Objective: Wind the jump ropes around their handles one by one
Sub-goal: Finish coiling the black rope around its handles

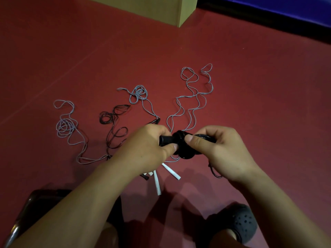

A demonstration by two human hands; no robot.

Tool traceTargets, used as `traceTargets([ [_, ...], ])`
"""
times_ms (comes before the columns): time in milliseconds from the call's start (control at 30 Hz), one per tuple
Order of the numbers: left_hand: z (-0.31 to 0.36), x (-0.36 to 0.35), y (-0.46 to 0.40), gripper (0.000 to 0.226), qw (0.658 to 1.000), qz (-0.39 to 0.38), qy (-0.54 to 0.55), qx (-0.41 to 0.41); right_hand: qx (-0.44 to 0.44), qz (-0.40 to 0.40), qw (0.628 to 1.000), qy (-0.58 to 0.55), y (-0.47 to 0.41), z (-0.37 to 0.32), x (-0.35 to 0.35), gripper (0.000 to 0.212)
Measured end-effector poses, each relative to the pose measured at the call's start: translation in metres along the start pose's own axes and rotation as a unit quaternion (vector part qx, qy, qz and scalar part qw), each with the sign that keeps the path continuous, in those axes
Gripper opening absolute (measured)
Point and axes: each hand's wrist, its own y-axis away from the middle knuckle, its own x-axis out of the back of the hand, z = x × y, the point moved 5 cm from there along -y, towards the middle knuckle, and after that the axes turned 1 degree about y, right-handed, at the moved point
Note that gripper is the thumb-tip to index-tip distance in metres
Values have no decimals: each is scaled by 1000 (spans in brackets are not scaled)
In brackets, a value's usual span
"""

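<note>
I hold a black jump rope handle level above the red floor, with black rope wound in a thick bundle around its middle. My left hand is curled round the handle's left end, thumb pressed along the front. My right hand grips the other end, thumb against the wound bundle, and a loop of black rope passes over the fingers there. A short black loop hangs below my right wrist.

Just under my hands two white handles lie on the floor, angled apart, with a small dark piece beside them that I cannot make out. Grey ropes spread away from here: one long wavy rope runs up to the right, another ends in a small tangle straight ahead, and a third coils off to the left. Between the two left ones lies a loose black rope in several loops.

Farther off stands a tan box, and a blue mat edges the floor at upper right. My dark shoe shows at the bottom right.
</note>
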Motion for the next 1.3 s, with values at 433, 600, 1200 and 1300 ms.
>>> traceTargets([
  [433, 7, -6, 1, 7, 998, -28, 23, -48, 32, 25, 997, -60, 1, -5, 2, 18],
  [600, 12, -11, 6, 8, 992, -86, 9, -89, 48, 74, 991, 100, -1, 0, 10, 16],
  [1200, 35, -13, 22, 6, 950, -257, 152, -96, -136, -51, 973, -181, 1, 10, 28, 7],
  [1300, 40, -12, 24, 13, 943, -267, 179, -89, -159, -84, 953, -245, 2, 12, 26, 6],
])
